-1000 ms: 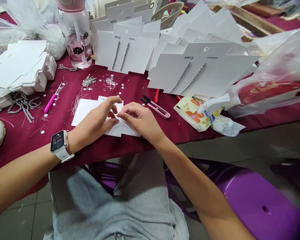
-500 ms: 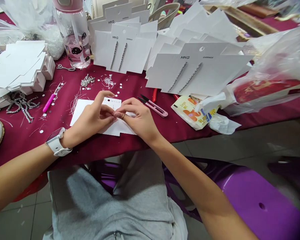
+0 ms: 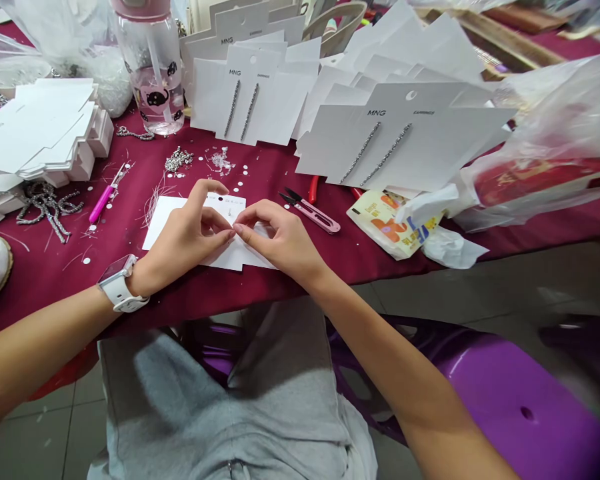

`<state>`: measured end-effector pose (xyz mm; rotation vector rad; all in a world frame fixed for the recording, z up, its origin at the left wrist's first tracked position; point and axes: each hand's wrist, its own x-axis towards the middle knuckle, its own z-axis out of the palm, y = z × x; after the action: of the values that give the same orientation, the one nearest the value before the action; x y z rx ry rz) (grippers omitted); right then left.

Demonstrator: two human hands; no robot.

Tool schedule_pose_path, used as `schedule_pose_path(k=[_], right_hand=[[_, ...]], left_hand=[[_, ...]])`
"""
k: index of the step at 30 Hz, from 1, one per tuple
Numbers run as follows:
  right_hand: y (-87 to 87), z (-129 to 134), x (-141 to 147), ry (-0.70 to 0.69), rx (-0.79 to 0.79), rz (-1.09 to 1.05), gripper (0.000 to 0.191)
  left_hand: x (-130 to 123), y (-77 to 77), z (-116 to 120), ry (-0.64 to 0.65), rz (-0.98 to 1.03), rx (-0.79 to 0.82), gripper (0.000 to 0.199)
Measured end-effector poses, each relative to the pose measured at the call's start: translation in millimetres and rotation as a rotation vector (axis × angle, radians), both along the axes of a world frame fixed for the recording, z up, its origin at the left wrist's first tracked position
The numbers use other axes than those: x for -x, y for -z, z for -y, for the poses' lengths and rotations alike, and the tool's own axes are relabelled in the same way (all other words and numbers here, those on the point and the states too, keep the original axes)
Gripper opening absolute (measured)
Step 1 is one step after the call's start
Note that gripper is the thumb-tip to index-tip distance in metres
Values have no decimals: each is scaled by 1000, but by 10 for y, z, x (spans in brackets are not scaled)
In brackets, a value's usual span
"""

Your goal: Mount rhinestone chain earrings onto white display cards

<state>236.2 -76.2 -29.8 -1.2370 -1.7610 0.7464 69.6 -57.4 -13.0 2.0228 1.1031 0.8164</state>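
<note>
My left hand [image 3: 187,230] and my right hand [image 3: 283,240] meet fingertip to fingertip over a white earring card [image 3: 236,253] lying at the table's front edge. Thumb and index finger of each are pinched together; whatever sits between them is too small to make out. A tiny stud shows on the card just above the fingertips. Behind the hands lie a small pile of silver pieces [image 3: 179,160] and a pile of clear bits [image 3: 221,161]. Pink snips [image 3: 313,210] rest right of my right hand.
Cards with silver chain earrings [image 3: 405,143] stand at the back. Left are stacked white cards [image 3: 35,127], silver chains [image 3: 47,210], a magenta tool [image 3: 103,203] and a bottle [image 3: 155,80]. A tissue pack [image 3: 387,223] and plastic bag [image 3: 545,153] lie right.
The fingertips have shifted slightly, and my right hand's fingers are drawn a little lower, showing more of the card's stud. The whole view has moved slightly.
</note>
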Motion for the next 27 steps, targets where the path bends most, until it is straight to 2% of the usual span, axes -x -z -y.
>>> schedule_pose_path(k=[10, 13, 19, 23, 27], right_hand=[[28, -23, -12, 17, -17, 3, 10], [29, -6, -5, 56, -80, 39, 6], [47, 81, 52, 111, -320, 279, 7], [83, 98, 69, 107, -343, 443, 12], [96, 88, 68, 107, -308, 482, 11]], left_hand=[[8, -67, 35, -68, -68, -25, 45], [15, -56, 31, -70, -54, -27, 42], [42, -5, -1, -64, -6, 47, 39], [51, 5, -14, -54, 4, 74, 39], [46, -4, -10, -56, 19, 85, 40]])
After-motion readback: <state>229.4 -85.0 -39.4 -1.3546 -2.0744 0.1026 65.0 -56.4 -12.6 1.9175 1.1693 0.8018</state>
